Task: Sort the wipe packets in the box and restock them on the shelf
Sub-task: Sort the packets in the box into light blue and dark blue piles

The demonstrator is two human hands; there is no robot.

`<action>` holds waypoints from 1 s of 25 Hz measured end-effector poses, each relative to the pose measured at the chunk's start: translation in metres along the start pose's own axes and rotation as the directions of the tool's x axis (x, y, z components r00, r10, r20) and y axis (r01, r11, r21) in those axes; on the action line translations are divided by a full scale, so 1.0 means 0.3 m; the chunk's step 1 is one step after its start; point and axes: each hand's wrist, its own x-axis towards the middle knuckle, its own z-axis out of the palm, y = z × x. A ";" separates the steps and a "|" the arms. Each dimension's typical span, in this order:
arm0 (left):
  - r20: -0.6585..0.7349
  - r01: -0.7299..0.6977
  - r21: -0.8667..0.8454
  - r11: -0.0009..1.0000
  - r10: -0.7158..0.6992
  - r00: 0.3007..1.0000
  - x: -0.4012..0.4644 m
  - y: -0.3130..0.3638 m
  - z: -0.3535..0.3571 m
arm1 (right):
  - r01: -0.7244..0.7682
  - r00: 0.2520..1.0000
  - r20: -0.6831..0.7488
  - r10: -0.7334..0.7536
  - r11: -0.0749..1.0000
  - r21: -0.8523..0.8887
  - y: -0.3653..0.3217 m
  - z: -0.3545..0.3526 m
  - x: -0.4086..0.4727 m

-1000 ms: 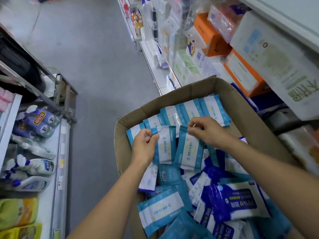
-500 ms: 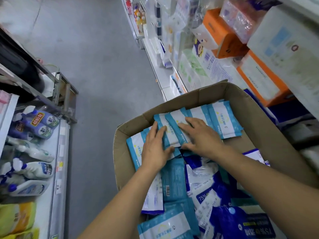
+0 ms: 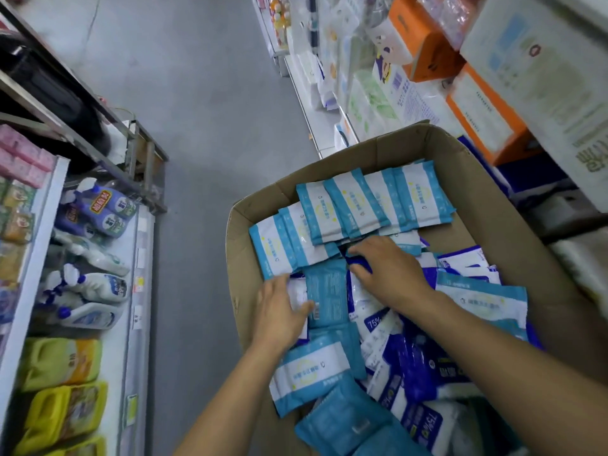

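Note:
An open cardboard box [image 3: 358,156] holds wipe packets. Light blue and white packets [image 3: 362,205] lie overlapped in a row across its far end. Nearer me is a loose pile of dark blue "75%" packets [image 3: 424,366] mixed with more light blue ones [image 3: 312,366]. My left hand [image 3: 279,314] rests on a white packet at the box's left side, fingers fairly straight, thumb against a teal packet lying back up [image 3: 327,291]. In the middle of the box, the curled fingers of my right hand [image 3: 391,274] hold the edge of a dark blue packet [image 3: 358,262].
The shelf on the right [image 3: 329,126] carries white, green and orange boxes [image 3: 480,116] just beyond the box. Left of the grey aisle floor [image 3: 204,126], a lower shelf [image 3: 138,291] holds spray bottles and yellow jugs. A metal rack stands behind it.
The two light blue packets I held a second ago now lie in the far row. Both hands have drawn back from that row to the loose pile.

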 end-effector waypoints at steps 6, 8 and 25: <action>-0.018 -0.036 0.061 0.997 0.037 0.999 -0.132 -0.040 0.064 | 0.030 0.984 0.173 -0.036 0.999 0.040 -0.007 0.102 -0.185; 0.008 -0.109 0.038 0.993 0.109 0.994 -0.176 -0.028 0.060 | 0.034 0.981 0.188 -0.045 0.998 0.060 -0.003 0.105 -0.237; 0.145 -0.186 0.093 0.978 0.172 0.974 -0.565 -0.125 0.188 | -0.303 0.948 0.069 0.311 0.947 -0.105 -0.049 0.126 -0.793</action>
